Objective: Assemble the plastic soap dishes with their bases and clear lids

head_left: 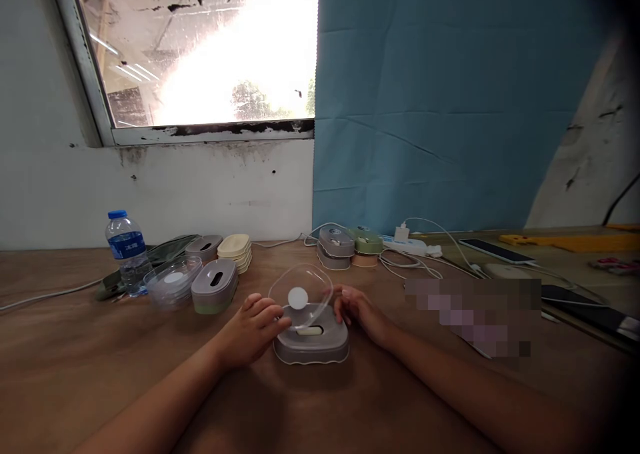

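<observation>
A grey box [311,345] with rounded corners sits on the brown table [75,367] in front of me. A clear lid [301,296] with a white round sticker stands tilted up over it. My left hand [253,329] rests against the box's left side and touches the lid's edge. My right hand [356,309] holds the box's right rear corner, fingers by the lid.
At the left stand a water bottle [127,251], a stack of clear lids [173,283], a grey-and-green box [215,286], another grey box [203,247] and cream trays [235,250]. Stacked boxes [336,246], a power strip [407,244], cables and phones [490,250] lie at the back right.
</observation>
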